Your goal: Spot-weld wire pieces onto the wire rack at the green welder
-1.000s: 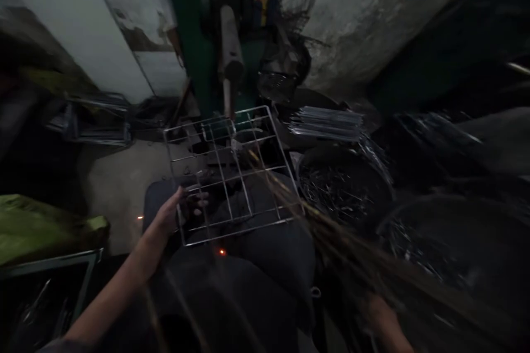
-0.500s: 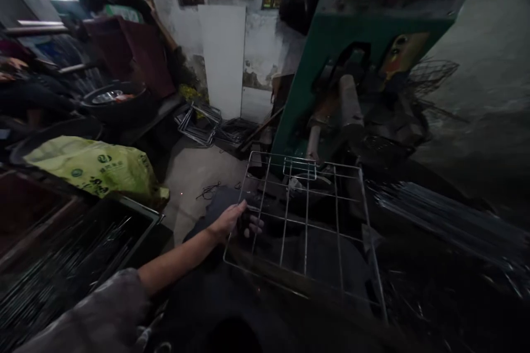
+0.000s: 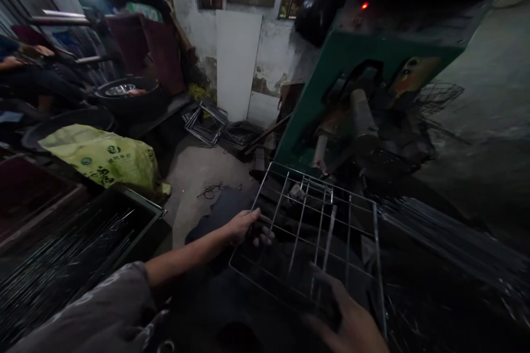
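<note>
A rectangular wire grid rack (image 3: 293, 248), with thin crossing wires and a small wire loop (image 3: 318, 186) at its far edge, is held slanting over my dark-clothed lap. My left hand (image 3: 248, 227) grips its left side, the thumb on top and fingertips showing beneath the wires. At the lower right, my right hand (image 3: 350, 311) is over the near part of the rack, smeared by motion. A blurred light-coloured rod or strip (image 3: 330, 234) rises from near its fingers across the rack; whether the hand holds it I cannot tell.
A green machine (image 3: 306, 99) with a red light stands just beyond the rack. Bundled wires (image 3: 451, 231) lie on the right. At left are a bin of thin rods (image 3: 83, 253) and a yellow-green sack (image 3: 111, 157). Wire frames (image 3: 206, 123) lie by the wall; a person's hands (image 3: 41, 51) show far left.
My right hand has come into view from the lower right, with the blurred rod near it. The rack and my left hand sit slightly lower and further right. The machine's red light now shows.
</note>
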Available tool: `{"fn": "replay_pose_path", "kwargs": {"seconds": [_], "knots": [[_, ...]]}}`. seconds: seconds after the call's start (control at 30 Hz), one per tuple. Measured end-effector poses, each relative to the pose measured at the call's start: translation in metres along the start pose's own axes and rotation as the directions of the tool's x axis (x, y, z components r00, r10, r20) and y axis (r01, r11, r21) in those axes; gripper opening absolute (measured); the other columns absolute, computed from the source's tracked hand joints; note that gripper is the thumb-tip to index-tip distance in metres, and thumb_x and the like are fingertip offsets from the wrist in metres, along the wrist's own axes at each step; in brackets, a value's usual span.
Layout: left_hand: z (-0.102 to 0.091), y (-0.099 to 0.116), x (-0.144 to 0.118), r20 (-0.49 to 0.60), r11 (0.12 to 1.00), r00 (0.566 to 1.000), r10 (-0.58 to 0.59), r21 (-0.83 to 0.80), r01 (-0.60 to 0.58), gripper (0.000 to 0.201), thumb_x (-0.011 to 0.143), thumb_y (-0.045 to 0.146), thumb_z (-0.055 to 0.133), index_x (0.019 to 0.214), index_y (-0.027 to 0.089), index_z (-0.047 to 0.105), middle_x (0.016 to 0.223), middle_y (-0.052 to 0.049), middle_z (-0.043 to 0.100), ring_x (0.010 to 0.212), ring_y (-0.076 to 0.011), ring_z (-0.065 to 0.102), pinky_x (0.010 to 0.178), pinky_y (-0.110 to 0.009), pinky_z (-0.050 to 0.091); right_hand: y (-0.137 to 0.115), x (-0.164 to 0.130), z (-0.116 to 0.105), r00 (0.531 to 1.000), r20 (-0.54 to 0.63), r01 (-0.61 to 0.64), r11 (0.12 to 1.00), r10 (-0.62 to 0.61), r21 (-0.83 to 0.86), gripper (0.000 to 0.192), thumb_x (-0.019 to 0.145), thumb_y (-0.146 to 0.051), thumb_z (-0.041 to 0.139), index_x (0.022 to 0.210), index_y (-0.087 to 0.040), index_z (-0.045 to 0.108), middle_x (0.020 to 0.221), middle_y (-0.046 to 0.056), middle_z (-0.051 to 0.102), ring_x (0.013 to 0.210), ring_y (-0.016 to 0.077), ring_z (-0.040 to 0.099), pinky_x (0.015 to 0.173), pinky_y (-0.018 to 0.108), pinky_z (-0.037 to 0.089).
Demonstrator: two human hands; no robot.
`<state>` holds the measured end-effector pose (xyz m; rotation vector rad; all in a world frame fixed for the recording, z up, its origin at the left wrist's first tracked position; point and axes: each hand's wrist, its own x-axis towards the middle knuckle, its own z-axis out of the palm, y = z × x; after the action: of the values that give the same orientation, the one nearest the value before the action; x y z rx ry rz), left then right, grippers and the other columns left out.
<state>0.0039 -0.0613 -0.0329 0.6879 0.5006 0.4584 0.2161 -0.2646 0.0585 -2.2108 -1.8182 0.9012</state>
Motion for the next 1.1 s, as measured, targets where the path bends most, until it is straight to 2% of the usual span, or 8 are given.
{"fn": "replay_pose_path", "kwargs": {"seconds": [0.1, 0.2, 0.33, 0.6, 0.73, 0.87, 1.0, 1.1], "knots": [[-0.002, -0.001, 0.000, -0.007, 1.000, 1.000, 0.020, 0.000, -0.020, 0.059, 0.086, 0.060, 0.051, 0.107, 0.005, 0.057, 0.078, -0.018, 0.071, 0.062, -0.0233, 0.070, 0.042, -0.022, 0.042, -0.014, 0.022, 0.006, 0.989, 0.147, 0.004, 0.999, 0.003, -0.049, 0.089, 0.069, -0.038, 0.065, 0.147, -0.013, 0.030, 0.139, 0.013, 0.050, 0.124, 0.0261, 0.051, 0.102, 0.035, 0.043], [-0.005, -0.002, -0.001, -0.028, 1.000, 0.999, 0.022, 0.004, -0.021, 0.058, 0.087, 0.059, 0.051, 0.106, 0.005, 0.058, 0.079, -0.019, 0.071, 0.063, -0.0233, 0.070, 0.043, -0.022, 0.044, -0.017, 0.031, 0.016, 0.987, 0.157, 0.010, 0.990, 0.012, -0.143, 0.095, 0.065, -0.032, 0.066, 0.148, -0.011, 0.027, 0.127, 0.017, 0.059, 0.113, 0.0293, 0.058, 0.095, 0.038, 0.048], [-0.006, -0.004, 0.000, -0.053, 1.000, 0.999, 0.004, 0.014, -0.003, 0.056, 0.084, 0.060, 0.055, 0.100, 0.006, 0.058, 0.077, -0.019, 0.071, 0.062, -0.0251, 0.070, 0.043, -0.023, 0.045, -0.014, 0.033, 0.020, 0.991, 0.129, 0.048, 0.981, -0.023, -0.188, 0.089, 0.062, -0.030, 0.065, 0.145, -0.016, 0.035, 0.125, 0.015, 0.061, 0.108, 0.0305, 0.061, 0.088, 0.040, 0.052], [-0.007, -0.007, -0.002, 0.002, 1.000, 1.000, 0.002, 0.029, -0.003, 0.053, 0.085, 0.058, 0.054, 0.103, 0.008, 0.055, 0.081, -0.019, 0.072, 0.065, -0.0257, 0.071, 0.042, -0.023, 0.045, -0.014, 0.035, 0.014, 0.981, 0.177, 0.105, 0.986, -0.081, -0.128, 0.091, 0.064, -0.030, 0.058, 0.147, -0.008, 0.028, 0.150, 0.017, 0.033, 0.130, 0.0286, 0.045, 0.105, 0.039, 0.041], [-0.006, -0.006, -0.003, 0.005, 0.999, 1.000, 0.006, 0.036, -0.006, 0.054, 0.085, 0.059, 0.055, 0.104, 0.008, 0.056, 0.079, -0.019, 0.072, 0.063, -0.0249, 0.071, 0.041, -0.022, 0.045, -0.003, 0.035, 0.027, 0.974, 0.176, 0.173, 0.971, -0.144, -0.166, 0.088, 0.066, -0.030, 0.057, 0.145, -0.003, 0.030, 0.147, 0.020, 0.036, 0.127, 0.0296, 0.048, 0.104, 0.040, 0.042], [-0.005, -0.002, -0.004, 0.032, 0.998, 0.999, 0.028, 0.062, -0.030, 0.054, 0.084, 0.059, 0.055, 0.102, 0.008, 0.057, 0.079, -0.019, 0.072, 0.063, -0.0243, 0.070, 0.041, -0.021, 0.044, 0.010, 0.035, 0.039, 0.974, 0.126, 0.207, 0.963, -0.187, -0.172, 0.081, 0.067, -0.028, 0.055, 0.145, -0.012, 0.036, 0.149, 0.013, 0.037, 0.125, 0.0270, 0.051, 0.102, 0.038, 0.044], [-0.004, 0.001, -0.004, 0.040, 0.998, 0.999, 0.016, 0.062, -0.019, 0.053, 0.084, 0.060, 0.056, 0.098, 0.008, 0.057, 0.077, -0.019, 0.071, 0.063, -0.0238, 0.070, 0.041, -0.022, 0.045, 0.013, 0.033, 0.037, 0.972, 0.106, 0.225, 0.965, -0.212, -0.132, 0.075, 0.069, -0.026, 0.054, 0.143, -0.018, 0.041, 0.142, 0.010, 0.047, 0.118, 0.0262, 0.056, 0.098, 0.039, 0.048], [-0.002, 0.004, -0.002, 0.035, 0.997, 0.999, 0.028, 0.076, -0.031, 0.052, 0.085, 0.058, 0.055, 0.097, 0.008, 0.059, 0.076, -0.018, 0.071, 0.062, -0.0228, 0.070, 0.042, -0.021, 0.045, 0.009, 0.032, 0.031, 0.972, 0.102, 0.223, 0.970, -0.213, -0.098, 0.072, 0.071, -0.027, 0.054, 0.142, -0.017, 0.042, 0.143, 0.010, 0.046, 0.119, 0.0259, 0.055, 0.098, 0.038, 0.048]]}}
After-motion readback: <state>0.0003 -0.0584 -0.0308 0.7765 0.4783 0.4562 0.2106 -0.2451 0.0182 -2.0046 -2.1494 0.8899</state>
